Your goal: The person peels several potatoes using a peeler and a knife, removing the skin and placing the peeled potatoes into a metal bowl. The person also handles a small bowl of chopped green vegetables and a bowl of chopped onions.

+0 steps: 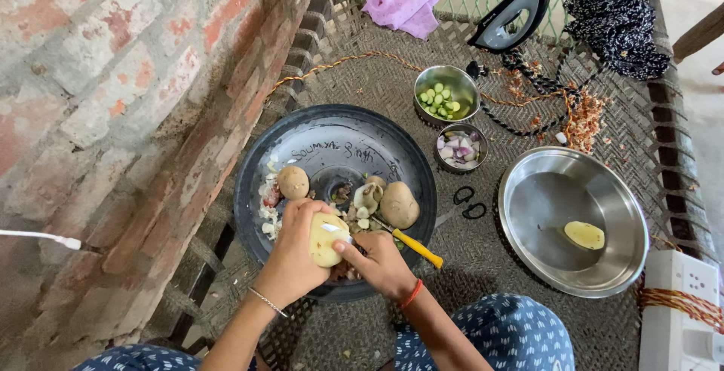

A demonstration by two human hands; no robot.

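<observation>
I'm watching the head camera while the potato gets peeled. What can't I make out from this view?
- Blade of the yellow-handled peeler: hidden behind the right hand.
- Far side of the half-peeled pale potato: covered by the left hand.
- White socket box: cut off by the right and bottom edges.
- Black clothes iron: top cut off by the upper edge.

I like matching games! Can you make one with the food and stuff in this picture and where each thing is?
Things:
1. Half-peeled potato
2. Peeled potato
3. Green vegetable pieces
4. Scissors

Places:
A. On the woven cot
B. In the hands
C. In the big steel bowl
D. In a small steel bowl

Pairs: 1-B, 2-C, 3-D, 4-A
</observation>
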